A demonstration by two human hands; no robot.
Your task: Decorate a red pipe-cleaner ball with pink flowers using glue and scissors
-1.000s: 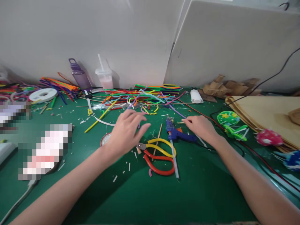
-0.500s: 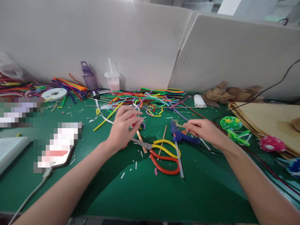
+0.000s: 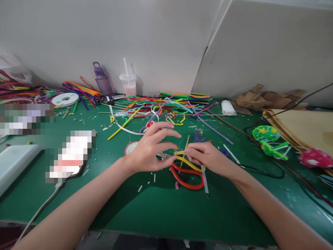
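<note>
My right fingers (image 3: 193, 150) are pinching the scissors (image 3: 187, 183) by the yellow handle; my left fingers (image 3: 166, 133) are hovering released, spread.

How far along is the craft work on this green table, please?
Done, it seems: a green craft piece and a pink one lie at the right. In hand: the right hand pinches the yellow handle of the scissors; the left hand hovers open beside it. Left: a big pile of pipe cleaners lies unused at the back.

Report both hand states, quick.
Left hand: open, fingers spread, holding nothing visible.
Right hand: closed, pinching the scissors by the yellow handle.
</note>
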